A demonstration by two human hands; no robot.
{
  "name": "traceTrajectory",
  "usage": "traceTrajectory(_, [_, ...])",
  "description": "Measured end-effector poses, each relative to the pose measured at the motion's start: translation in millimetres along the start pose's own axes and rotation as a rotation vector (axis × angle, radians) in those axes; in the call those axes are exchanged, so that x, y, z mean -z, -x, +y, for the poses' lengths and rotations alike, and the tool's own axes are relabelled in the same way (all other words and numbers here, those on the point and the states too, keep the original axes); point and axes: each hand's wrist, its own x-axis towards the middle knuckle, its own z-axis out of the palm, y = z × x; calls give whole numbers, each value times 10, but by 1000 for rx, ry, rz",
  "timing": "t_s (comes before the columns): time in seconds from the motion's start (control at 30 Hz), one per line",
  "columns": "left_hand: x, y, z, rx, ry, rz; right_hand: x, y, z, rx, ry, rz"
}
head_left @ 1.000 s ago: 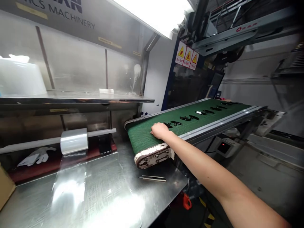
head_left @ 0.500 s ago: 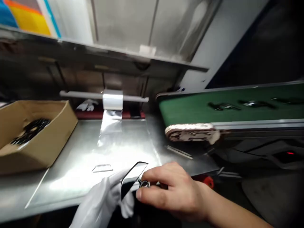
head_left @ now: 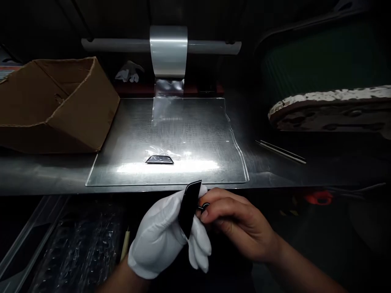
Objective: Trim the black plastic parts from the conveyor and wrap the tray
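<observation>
In front of the table edge, my left hand (head_left: pixel 165 232), in a white glove, grips a glossy black panel (head_left: pixel 190 209) with a slanted end, tilted upright. My bare right hand (head_left: pixel 236 217) pinches a small dark loop (head_left: pixel 204 207) at the panel's right side. Whether the loop is part of the panel I cannot tell. Beyond both hands, a similar flat dark piece (head_left: pixel 159 160) with slanted ends lies by a scrap of clear film on the glass sheet (head_left: pixel 131 138).
A cardboard box (head_left: pixel 82 110) stands at the left. Behind the glass, a roll of clear film (head_left: pixel 168 51) hangs on a bar. A thin stick (head_left: pixel 282 152) lies right, below the green conveyor (head_left: pixel 320 65). Clear plastic trays (head_left: pixel 79 244) sit low left.
My view has tilted down and come nearer the table, so the glass and roll look larger. Both hands still hold the panel and loop; the panel now stands steeper.
</observation>
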Motion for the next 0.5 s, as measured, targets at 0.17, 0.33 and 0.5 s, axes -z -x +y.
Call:
traceTrajectory(0.17, [-42,-39,-70,19,-8,11,-7,85,29,-22,-58,61])
traceTrajectory(0.33, [-111,-56,-144,-3,-56,84,-35,147,-12,-119,-117,150])
traceTrajectory(0.5, [-167,-41,-200,-2,-61,108,-126,182,-37,-191,-204,260])
